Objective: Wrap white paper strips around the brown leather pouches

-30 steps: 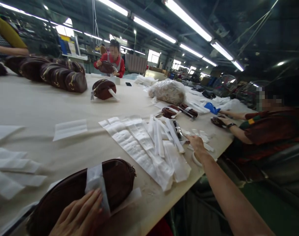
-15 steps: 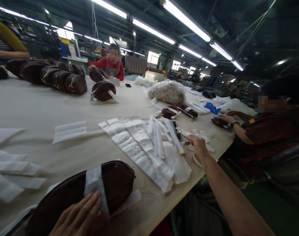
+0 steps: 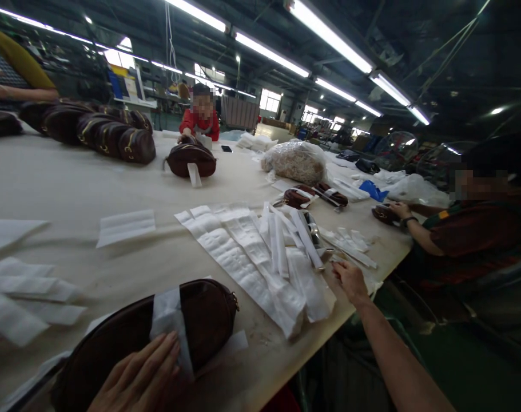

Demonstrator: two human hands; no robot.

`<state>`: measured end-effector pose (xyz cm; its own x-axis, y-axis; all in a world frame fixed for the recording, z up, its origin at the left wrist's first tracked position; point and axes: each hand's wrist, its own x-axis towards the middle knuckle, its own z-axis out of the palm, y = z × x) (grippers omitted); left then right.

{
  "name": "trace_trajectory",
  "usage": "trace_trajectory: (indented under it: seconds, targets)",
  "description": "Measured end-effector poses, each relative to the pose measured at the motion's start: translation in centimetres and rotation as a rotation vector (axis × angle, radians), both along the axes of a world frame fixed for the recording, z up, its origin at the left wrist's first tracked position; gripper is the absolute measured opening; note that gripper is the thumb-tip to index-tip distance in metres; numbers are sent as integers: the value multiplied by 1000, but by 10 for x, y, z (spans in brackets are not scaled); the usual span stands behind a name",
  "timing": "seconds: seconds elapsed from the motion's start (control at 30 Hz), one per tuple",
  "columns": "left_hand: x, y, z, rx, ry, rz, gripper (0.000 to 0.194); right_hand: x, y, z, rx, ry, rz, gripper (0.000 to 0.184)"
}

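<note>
A dark brown leather pouch (image 3: 206, 320) with a zip and a gold ring lies in the near left, wrapped by a white strip (image 3: 168, 309). My left hand (image 3: 144, 372) rests over it, its fingers stretched out flat on that strip and pressing it to the leather. Beside a partly covered tape dispenser (image 3: 314, 229), my right hand (image 3: 350, 281) is closed, thumb and forefinger together. Whatever it pinches is too small to make out. White padded sheets (image 3: 243, 269) and narrow strips (image 3: 277, 246) are heaped between my hands.
White paper pieces (image 3: 20, 297) lie at the left. Several brown bags (image 3: 110, 134) stand in a row at the back left. A person in red handles another brown bag (image 3: 191, 160). A bulging plastic bag (image 3: 294, 160) sits mid-table; a co-worker (image 3: 449, 229) sits at the right.
My right hand has moved down, nearer to me, from beside the dispenser. My left hand stays on the pouch. The person in red has brought the bag's white strip round to the front.
</note>
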<state>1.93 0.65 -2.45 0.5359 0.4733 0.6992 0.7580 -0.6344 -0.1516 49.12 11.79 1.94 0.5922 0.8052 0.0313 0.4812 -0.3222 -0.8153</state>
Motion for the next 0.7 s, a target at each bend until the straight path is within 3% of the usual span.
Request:
trace_trajectory:
  seconds: [0.13, 0.2, 0.27, 0.4, 0.47, 0.57, 0.7]
  targets:
    - [14, -7, 21, -52, -56, 39, 24, -3, -8, 13, -77, -216, -15, 14]
    - [20, -11, 28, -89, -88, 70, 23, -18, -18, 17, -84, -304, 66, 11]
    - [23, -14, 31, -121, -81, 93, 24, -44, -28, 24, -30, -448, 292, 9]
    - [24, -16, 30, -163, -68, 129, 25, -129, -46, 55, 209, -601, 1073, 16]
    - [24, -17, 29, -159, -63, 129, 25, -179, -48, 74, 255, -635, 1375, 18]
    - [24, -17, 29, -156, -66, 124, 25, -245, -37, 89, 336, -768, 1655, 20]
    - [24, -17, 30, -170, -72, 101, 23, -298, -10, 84, 310, -994, 1847, 13]
